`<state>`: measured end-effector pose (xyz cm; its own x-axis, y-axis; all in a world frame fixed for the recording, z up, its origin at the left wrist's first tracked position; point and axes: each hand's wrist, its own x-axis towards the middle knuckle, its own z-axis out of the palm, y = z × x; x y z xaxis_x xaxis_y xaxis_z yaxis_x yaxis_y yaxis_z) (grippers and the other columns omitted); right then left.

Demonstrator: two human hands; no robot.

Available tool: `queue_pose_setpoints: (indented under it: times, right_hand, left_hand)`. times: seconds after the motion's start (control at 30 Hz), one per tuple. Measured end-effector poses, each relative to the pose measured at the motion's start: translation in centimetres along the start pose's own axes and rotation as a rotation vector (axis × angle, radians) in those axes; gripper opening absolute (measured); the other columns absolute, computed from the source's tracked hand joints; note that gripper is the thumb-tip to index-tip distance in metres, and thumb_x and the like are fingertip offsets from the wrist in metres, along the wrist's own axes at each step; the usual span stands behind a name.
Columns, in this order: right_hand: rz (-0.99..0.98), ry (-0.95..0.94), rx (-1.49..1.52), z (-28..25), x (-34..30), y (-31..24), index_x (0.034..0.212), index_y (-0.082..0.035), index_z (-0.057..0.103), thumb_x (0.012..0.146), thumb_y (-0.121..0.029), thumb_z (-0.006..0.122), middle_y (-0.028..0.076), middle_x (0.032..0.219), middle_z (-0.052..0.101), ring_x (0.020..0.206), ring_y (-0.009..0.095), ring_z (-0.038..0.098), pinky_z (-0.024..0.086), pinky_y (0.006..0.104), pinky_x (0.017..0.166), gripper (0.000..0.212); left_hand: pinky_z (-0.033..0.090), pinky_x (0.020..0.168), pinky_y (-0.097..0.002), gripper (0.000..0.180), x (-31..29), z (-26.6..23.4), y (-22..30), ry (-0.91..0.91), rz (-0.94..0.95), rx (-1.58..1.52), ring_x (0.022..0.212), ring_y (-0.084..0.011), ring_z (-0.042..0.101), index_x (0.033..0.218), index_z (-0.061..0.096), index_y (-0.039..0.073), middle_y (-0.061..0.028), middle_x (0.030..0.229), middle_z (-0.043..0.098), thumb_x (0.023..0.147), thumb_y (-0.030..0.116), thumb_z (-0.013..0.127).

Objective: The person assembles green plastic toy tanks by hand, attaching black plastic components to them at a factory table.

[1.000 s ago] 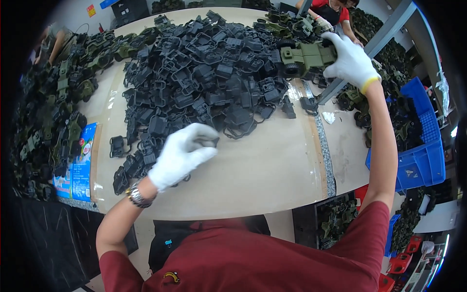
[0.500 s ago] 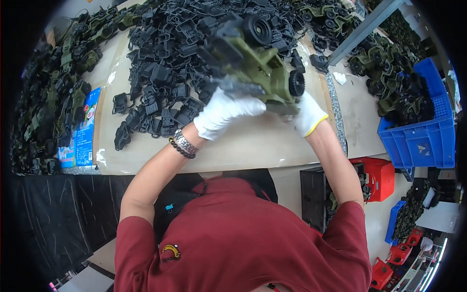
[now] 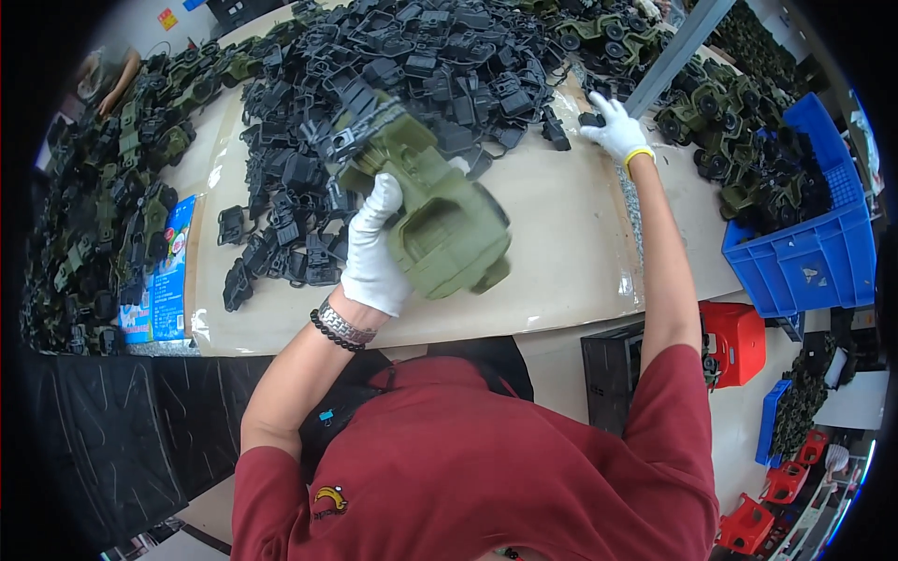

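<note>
My left hand [image 3: 376,248], in a white glove, grips an olive-green toy jeep [image 3: 440,234] above the near part of the table. The jeep is tilted, with its open rear compartment toward me and a dark frame part [image 3: 348,138] at its far end. My right hand [image 3: 617,131], also gloved in white, reaches out to the far right, fingers apart. Its fingertips are at a small black part [image 3: 591,120] beside the metal post; whether they touch it I cannot tell. A large heap of black plastic frame parts [image 3: 412,65] lies beyond the jeep.
Rows of green toy jeeps [image 3: 131,178] line the left side. To the right, a blue crate [image 3: 800,266] stands by more jeeps [image 3: 720,112]. A slanting metal post [image 3: 678,56] rises at the right. A person's arm [image 3: 117,89] shows at far left.
My right hand has let go of the jeep and moved right, toward the post. My left hand has kept the jeep and brought it left and nearer, turning it over so its wheels no longer show.
</note>
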<state>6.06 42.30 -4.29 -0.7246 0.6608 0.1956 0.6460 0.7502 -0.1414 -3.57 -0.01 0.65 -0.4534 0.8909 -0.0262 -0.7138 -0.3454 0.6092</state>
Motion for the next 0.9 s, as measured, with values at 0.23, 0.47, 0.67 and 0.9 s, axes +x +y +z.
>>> queue_pose_setpoints:
  times: [0.23,0.47,0.67,0.9]
  right_hand:
    - [0.082,-0.237,-0.05,-3.1,-6.4,-5.7,0.144,-0.012,0.053,0.087,-0.065,0.063,0.022,0.13,0.063,0.114,0.04,0.064,0.048,0.0473,0.098,0.079]
    - [-0.325,-0.069,-0.002,-5.1,-12.6,-6.0,0.146,-0.016,0.049,0.074,-0.048,0.082,0.019,0.15,0.048,0.129,0.046,0.051,0.046,0.05,0.104,0.086]
    - [-0.365,-0.08,0.196,-1.4,-12.2,-5.3,0.133,-0.018,0.061,0.067,-0.034,0.089,0.022,0.142,0.052,0.124,0.051,0.051,0.045,0.0497,0.105,0.073]
    - [-0.255,0.14,0.283,-1.5,-14.8,-8.9,0.11,-0.005,0.066,0.067,-0.022,0.088,0.017,0.109,0.067,0.096,0.032,0.066,0.053,0.0391,0.09,0.052]
  left_hand:
    - [0.042,0.11,-0.0476,0.057,0.8,-3.8,1.1,-0.131,0.043,-0.475,0.129,-0.0294,0.055,0.142,0.052,0.011,-0.0105,0.141,0.058,0.099,0.048,0.053]
    - [0.048,0.107,-0.0511,0.069,2.6,-5.4,0.9,-0.299,-0.012,-0.324,0.126,-0.0403,0.057,0.149,0.042,0.005,-0.0205,0.145,0.052,0.096,0.046,0.056]
    - [0.049,0.105,-0.048,0.05,1.6,-1.6,-0.5,0.03,0.004,-0.19,0.121,-0.0286,0.061,0.133,0.054,0.008,-0.0115,0.129,0.063,0.094,0.035,0.068]
    - [0.053,0.093,-0.033,0.043,1.3,-0.4,-1.3,0.221,0.155,0.181,0.106,-0.0143,0.064,0.124,0.06,0.006,-0.0044,0.116,0.067,0.086,0.011,0.079]
